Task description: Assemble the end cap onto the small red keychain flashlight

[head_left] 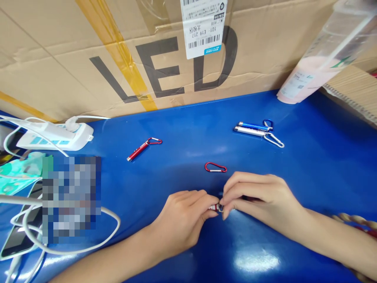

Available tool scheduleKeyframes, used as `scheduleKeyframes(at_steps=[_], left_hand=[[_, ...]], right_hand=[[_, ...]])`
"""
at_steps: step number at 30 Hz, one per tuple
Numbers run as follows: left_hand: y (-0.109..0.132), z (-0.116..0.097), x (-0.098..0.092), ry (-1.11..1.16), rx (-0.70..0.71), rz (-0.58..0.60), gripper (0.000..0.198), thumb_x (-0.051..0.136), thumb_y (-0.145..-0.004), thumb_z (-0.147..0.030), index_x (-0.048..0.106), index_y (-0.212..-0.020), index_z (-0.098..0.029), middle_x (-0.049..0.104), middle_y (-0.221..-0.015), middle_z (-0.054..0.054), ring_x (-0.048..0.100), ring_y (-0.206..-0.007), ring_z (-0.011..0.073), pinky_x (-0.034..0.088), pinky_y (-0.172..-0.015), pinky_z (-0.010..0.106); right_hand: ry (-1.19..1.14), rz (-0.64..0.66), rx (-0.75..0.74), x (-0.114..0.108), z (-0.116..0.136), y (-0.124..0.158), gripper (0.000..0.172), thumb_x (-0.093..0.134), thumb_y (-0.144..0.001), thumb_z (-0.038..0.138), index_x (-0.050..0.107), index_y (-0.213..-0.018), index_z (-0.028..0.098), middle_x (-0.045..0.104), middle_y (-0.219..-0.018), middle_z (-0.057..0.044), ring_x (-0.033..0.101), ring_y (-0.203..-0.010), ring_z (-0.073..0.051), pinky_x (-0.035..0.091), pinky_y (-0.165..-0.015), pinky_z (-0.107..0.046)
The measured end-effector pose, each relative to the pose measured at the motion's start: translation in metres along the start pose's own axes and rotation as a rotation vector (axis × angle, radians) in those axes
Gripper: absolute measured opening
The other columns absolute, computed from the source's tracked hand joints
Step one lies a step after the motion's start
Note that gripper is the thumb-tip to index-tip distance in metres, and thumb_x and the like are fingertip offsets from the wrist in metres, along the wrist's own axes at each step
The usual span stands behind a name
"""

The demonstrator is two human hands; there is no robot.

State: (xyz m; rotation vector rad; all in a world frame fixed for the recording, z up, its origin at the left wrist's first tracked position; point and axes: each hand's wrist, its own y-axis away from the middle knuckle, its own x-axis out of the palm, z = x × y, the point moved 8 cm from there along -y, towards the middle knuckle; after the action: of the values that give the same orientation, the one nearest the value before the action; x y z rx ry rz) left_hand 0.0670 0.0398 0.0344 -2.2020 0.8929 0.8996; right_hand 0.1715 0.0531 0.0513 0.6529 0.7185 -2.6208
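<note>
My left hand (188,214) is closed round a red keychain flashlight (213,207), of which only a short stretch with white print and a metal end shows. My right hand (262,194) pinches a small metal ring (220,208) at that end, and its fingertips hide part of it. Just beyond the hands lies a loose red carabiner (216,168). To the left is another red flashlight (139,151) with its carabiner attached. Farther right, a blue flashlight (253,126) and a silver flashlight (250,131) lie side by side, each with a carabiner.
A big cardboard box (165,23) stands along the back of the blue table (176,165). At the left are a white power strip (59,137), cables and a phone (22,228) beside a blurred-out item. A cup of pink drink (303,80) stands at the back right.
</note>
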Motion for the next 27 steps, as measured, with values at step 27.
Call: scheduleKeyframes(at_steps=[27], left_hand=[[0.005, -0.008, -0.006, -0.097, 0.02, 0.037, 0.042, 0.019, -0.101, -0.03, 0.059, -0.095, -0.016, 0.057, -0.068, 0.0, 0.052, -0.058, 0.0137, 0.044, -0.056, 0.023]], right_hand=[[0.015, -0.026, -0.036, -0.002, 0.016, -0.004, 0.023, 0.06, -0.087, 0.033, 0.064, -0.068, 0.021, 0.066, -0.062, 0.002, 0.063, -0.053, -0.009, 0.049, -0.048, -0.016]])
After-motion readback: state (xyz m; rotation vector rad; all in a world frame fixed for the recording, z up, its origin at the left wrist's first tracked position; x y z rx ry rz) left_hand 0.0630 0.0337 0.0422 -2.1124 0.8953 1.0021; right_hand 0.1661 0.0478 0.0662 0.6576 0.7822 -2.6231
